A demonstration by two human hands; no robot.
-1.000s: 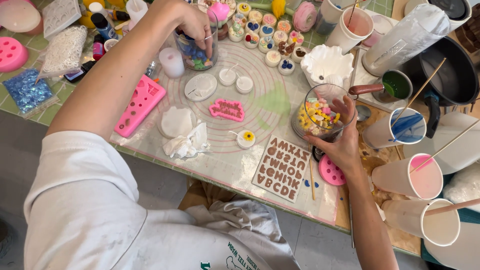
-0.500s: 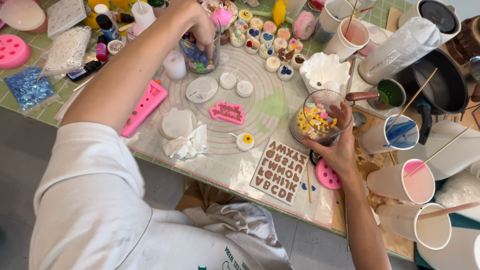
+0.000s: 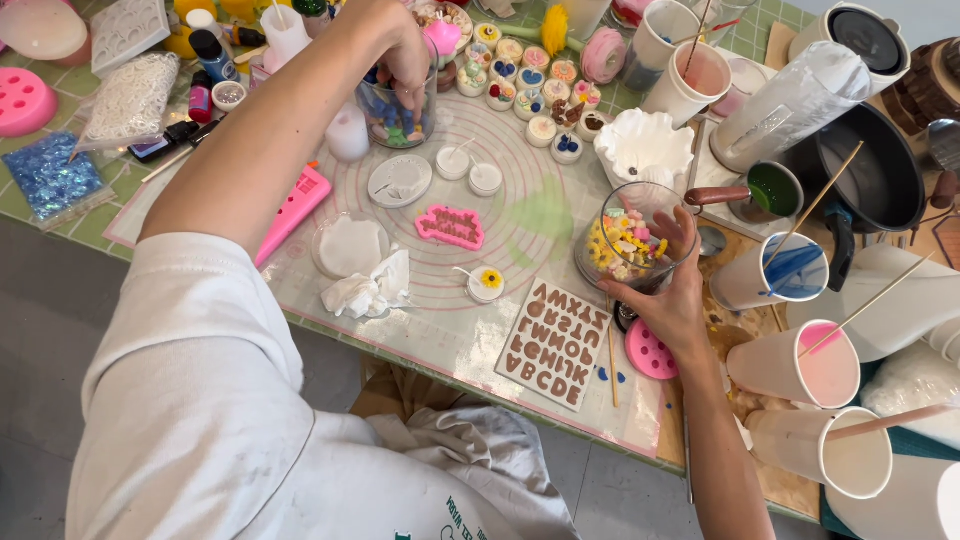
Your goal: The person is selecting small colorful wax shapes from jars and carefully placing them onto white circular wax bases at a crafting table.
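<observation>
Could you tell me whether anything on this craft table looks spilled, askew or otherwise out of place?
Only small things stand out. A crumpled white tissue lies loose on the translucent silicone work mat, and a few small blue drips spot the mat beside the brown alphabet mould. No cup or glass has tipped.

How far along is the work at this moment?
Done: small filled candles stand in rows at the back.
In hand: the left hand reaches into a glass jar of coloured pieces; the right hand grips a glass bowl of decorations.
Left: the brown letter mould lies untouched.
</observation>
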